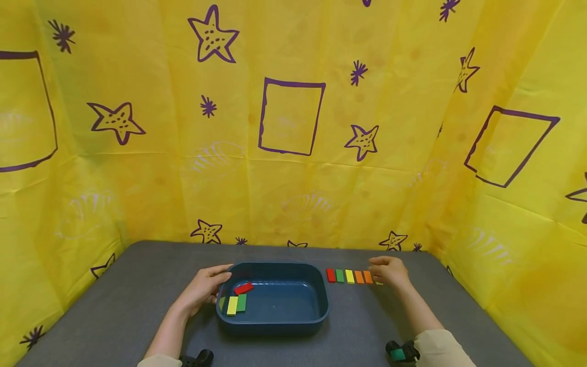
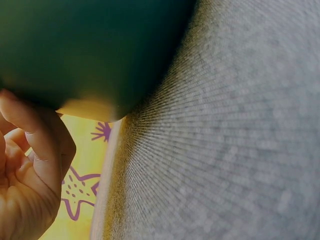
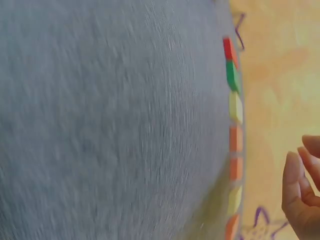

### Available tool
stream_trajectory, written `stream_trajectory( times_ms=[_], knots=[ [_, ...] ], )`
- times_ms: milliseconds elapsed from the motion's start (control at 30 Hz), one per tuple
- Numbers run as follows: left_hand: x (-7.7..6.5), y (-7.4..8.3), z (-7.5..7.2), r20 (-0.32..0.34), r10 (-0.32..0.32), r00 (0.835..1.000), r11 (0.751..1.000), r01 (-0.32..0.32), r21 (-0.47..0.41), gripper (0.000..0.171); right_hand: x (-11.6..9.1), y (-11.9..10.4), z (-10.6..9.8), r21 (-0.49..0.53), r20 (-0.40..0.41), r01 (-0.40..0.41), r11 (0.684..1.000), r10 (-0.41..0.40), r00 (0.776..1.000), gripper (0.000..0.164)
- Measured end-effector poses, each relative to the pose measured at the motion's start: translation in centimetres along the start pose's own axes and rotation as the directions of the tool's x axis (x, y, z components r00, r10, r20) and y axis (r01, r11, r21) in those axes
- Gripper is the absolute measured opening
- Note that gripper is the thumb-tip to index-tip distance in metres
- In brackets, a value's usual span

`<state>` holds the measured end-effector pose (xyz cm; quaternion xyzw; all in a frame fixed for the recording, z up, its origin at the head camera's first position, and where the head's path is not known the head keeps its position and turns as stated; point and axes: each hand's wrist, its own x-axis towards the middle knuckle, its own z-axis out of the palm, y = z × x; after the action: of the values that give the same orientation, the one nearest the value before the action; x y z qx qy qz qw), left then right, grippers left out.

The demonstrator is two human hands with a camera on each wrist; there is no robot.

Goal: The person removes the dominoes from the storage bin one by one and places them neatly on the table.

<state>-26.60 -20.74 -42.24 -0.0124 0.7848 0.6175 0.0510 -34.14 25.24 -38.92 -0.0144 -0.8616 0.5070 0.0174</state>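
Left sleeve (image 1: pixel 159 361): cream, plain, cut off by the frame edge. Left wrist unit (image 1: pixel 202 358): black, rounded end, partly out of frame. Left hand (image 1: pixel 205 287): bare.
Right sleeve (image 1: pixel 442 347): cream, plain, matching, softly creased. Right wrist unit (image 1: pixel 415 350): black, lobed outline, bearing one teal-green patch (image 1: pixel 398 355). Right hand (image 1: pixel 390 271): bare. Finer detail on both units: too small to tell.

No legible text, label, brand or number on blocks (image 1: pixel 359 277), bin (image 1: pixel 284 303), tabletop (image 1: pixel 348 326) or backdrop (image 1: pixel 293 178).
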Motion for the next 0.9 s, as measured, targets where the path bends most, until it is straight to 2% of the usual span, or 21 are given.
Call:
stream_trajectory(
  times_ms=[200, 467, 667, 900],
  knots=[
    [-0.1, 0.1, -0.1, 0.003, -0.001, 1.000, 1.000, 0.001, -0.009, 0.052, -1.1, -2.6, 2.3, -0.029, 0.048, 0.049, 0.998, -0.048, 0.998, 0.034],
    [-0.1, 0.1, 0.0, -0.017, -0.003, 1.000, 1.000, 0.003, -0.004, 0.051, -1.8, -4.7, 4.3, 0.057, 0.128, 0.095, 0.994, -0.101, 0.987, 0.035],
    [-0.2, 0.0, 0.1, -0.021, 0.006, 1.000, 1.000, -0.006, 0.013, 0.051, -2.2, -5.8, 6.6, 0.107, 0.137, 0.132, 0.986, -0.146, 0.980, 0.030],
    [-0.2, 0.1, 0.2, -0.034, -0.001, 0.999, 1.000, 0.001, 0.015, 0.050, -2.7, -7.2, 9.5, 0.118, 0.187, 0.227, 0.967, -0.246, 0.951, 0.028]
  ],
)
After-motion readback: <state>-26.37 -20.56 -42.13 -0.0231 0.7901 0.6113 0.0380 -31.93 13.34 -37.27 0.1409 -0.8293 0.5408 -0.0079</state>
